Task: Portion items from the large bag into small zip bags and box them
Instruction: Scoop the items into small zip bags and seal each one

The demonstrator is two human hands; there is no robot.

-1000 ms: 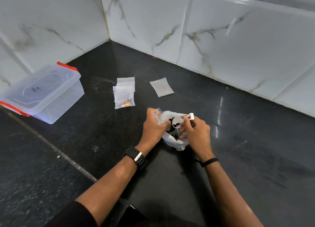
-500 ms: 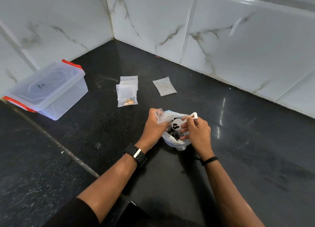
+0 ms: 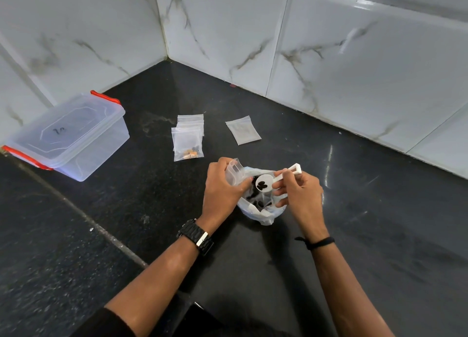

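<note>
White plastic shows in our right hand [image 3: 301, 197]: it pinches the scoop [image 3: 273, 181] by its handle, the bowl holding dark bits just above the big bag [image 3: 260, 210] on the bench [image 3: 379, 235]. Our left hand [image 3: 222, 187], forearm angled in from below, grips a small zip bag [image 3: 234, 171] open beside the scoop. Since a second ago both hands have barely shifted. Beyond the left hand lie filled bags [image 3: 188, 141]; the box [image 3: 68, 136] sits far left.
</note>
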